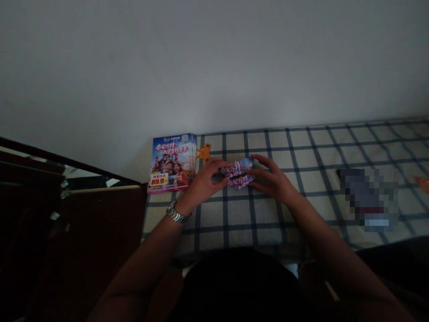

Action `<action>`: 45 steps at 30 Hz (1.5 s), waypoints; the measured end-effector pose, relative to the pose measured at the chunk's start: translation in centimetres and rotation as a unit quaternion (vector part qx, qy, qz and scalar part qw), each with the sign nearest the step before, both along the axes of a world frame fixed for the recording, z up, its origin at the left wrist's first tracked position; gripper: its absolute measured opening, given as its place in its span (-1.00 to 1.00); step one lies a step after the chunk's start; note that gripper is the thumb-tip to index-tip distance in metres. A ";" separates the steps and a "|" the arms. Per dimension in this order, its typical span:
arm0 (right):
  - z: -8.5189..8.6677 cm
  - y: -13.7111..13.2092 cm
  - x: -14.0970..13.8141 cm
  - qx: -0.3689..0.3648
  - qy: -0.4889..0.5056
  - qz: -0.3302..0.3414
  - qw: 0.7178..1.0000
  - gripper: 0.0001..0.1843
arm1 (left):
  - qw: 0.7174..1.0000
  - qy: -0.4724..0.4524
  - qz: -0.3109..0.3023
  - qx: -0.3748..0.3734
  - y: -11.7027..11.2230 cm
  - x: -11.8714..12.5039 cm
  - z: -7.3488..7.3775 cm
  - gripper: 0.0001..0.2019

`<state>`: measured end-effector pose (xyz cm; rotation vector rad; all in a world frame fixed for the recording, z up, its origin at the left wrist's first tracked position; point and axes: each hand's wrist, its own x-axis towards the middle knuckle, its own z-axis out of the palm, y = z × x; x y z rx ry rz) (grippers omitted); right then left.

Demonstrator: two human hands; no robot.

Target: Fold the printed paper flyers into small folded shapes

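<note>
Both hands meet over a folded colourful leaflet (pixel 238 173) lying on the checked cloth (pixel 301 156). My left hand (pixel 206 179), with a metal watch (pixel 176 213) at the wrist, pinches the leaflet's left end. My right hand (pixel 272 179) presses its fingers on the leaflet's right end. The leaflet shows red and white lettering on blue. To the left lies a stack of the same leaflets (pixel 172 162), flat and unfolded, a short way from my left hand.
A small orange cut-out figure (pixel 203 152) lies beside the stack. A blurred-out dark object (pixel 370 197) rests on the cloth at right. Dark wooden furniture (pixel 67 232) stands at left. A plain white wall (pixel 214 67) rises behind.
</note>
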<state>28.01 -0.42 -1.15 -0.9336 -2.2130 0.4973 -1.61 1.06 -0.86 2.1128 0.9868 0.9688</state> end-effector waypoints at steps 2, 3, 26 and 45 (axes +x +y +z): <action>0.0 0.0 0.0 -0.003 0.001 0.010 1.000 -0.45 | 1.000 0.000 -0.005 -0.004 0.0 0.0 0.0 -0.60; 0.0 0.0 0.0 -0.005 0.001 0.015 1.000 -0.45 | 1.000 0.000 -0.005 -0.007 0.0 0.0 0.0 -0.60; -0.2 0.2 -0.3 -0.002 0.014 0.016 1.000 -0.56 | 0.999 -0.001 0.016 -0.030 0.1 0.5 -0.1 -0.71; 0.2 0.1 -0.4 0.014 0.005 0.022 1.000 -0.54 | 0.998 -0.023 0.037 -0.037 0.2 0.7 -0.4 -0.73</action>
